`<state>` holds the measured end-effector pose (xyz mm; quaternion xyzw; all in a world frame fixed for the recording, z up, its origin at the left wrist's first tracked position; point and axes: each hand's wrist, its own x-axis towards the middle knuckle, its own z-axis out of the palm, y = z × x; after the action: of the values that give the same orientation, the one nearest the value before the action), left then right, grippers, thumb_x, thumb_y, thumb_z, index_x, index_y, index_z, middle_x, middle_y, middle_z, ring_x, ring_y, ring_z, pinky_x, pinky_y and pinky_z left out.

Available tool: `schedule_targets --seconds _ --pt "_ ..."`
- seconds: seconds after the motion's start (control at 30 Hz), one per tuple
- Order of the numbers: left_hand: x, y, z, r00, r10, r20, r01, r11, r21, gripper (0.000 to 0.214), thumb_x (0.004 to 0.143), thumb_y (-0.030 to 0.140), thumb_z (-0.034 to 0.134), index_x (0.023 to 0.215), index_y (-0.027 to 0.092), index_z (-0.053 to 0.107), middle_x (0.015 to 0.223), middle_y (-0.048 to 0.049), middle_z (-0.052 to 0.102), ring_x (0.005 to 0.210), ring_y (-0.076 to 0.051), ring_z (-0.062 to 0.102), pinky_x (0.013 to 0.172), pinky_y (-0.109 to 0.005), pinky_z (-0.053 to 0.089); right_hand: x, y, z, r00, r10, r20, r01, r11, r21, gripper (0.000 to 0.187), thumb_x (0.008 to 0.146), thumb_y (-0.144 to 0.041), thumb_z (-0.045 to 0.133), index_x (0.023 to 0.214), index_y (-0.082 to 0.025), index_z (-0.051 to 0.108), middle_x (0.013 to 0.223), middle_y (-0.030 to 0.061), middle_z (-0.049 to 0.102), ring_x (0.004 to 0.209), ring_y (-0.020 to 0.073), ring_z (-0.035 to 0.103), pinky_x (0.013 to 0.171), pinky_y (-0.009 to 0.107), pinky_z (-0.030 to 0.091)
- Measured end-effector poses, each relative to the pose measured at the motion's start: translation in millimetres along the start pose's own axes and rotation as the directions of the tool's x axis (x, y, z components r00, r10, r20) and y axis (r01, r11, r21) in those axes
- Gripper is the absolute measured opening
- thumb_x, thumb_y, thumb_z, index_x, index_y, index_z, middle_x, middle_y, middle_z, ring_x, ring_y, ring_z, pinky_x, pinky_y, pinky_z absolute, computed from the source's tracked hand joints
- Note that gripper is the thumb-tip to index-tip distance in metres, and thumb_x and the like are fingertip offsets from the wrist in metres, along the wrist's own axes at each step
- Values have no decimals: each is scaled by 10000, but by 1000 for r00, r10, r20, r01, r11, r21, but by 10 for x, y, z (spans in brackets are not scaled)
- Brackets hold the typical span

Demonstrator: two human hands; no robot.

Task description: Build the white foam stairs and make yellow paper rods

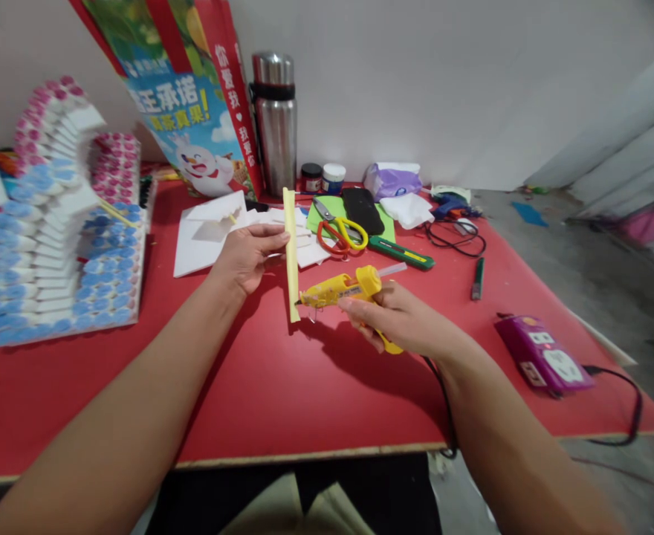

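Observation:
My left hand point(252, 256) pinches a long, narrow yellow strip point(291, 260) that looks like folded paper, holding it nearly upright above the table. In my right hand point(399, 316) is a yellow hot glue gun point(332, 290), its fingers wrapped round the handle. The gun's dark nozzle points left and is at or very close to the lower end of the strip; whether they touch I cannot tell. A clear glue stick point(394, 269) sticks out of the gun's back. From the handle a dark cord runs down over the table's front edge.
On the red table point(305, 401) stand a blue-and-pink paper craft point(65, 230), a printed bag point(187, 104) and a steel flask point(276, 126). Behind my hands lie white sheets point(204, 238), scissors point(343, 232), a green cutter point(402, 253) and a phone point(363, 211). A purple power box point(544, 353) sits right.

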<state>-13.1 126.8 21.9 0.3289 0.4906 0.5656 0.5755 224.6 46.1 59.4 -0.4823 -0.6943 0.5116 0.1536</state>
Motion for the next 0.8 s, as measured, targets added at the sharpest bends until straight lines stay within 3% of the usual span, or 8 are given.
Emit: schedule_targets --seconds 0.4,0.53,0.67,0.73,0.8 --pt "26 -7 -14 1000 6 19 -5 999 -45 245 579 94 863 773 128 716 727 -35 719 649 -137 671 602 -261 558 -28 69 -95 997 32 70 -33 999 24 525 954 -614 555 655 -181 559 510 -19 540 460 96 506 476 220 396" --pt "11 -2 -13 998 -41 40 44 995 -86 238 572 69 859 762 124 725 719 -34 721 650 -128 671 596 -240 554 -106 112 -202 990 108 -94 -103 993 56 536 942 -636 536 665 -179 587 496 -4 563 454 110 522 470 234 384" --pt "-17 -5 4 991 -81 102 92 990 -105 264 571 87 882 799 118 753 741 -39 727 653 -121 672 585 -222 546 -258 203 -375 951 160 -266 -162 987 13 552 919 -655 532 689 -168 649 464 11 555 444 123 507 466 252 360" --pt "-31 -10 17 989 -85 124 99 989 -110 281 564 95 895 809 120 758 772 -48 737 684 -132 688 605 -231 556 -337 313 -489 907 166 -387 -182 983 -6 550 897 -670 557 751 -157 692 493 23 576 461 132 514 472 261 367" --pt "-40 -20 30 987 -84 137 100 989 -109 285 558 92 900 804 119 759 776 -52 738 686 -134 690 612 -236 561 -390 460 -602 822 152 -549 -174 985 11 538 886 -676 574 823 -157 702 562 36 614 498 144 545 489 267 394"
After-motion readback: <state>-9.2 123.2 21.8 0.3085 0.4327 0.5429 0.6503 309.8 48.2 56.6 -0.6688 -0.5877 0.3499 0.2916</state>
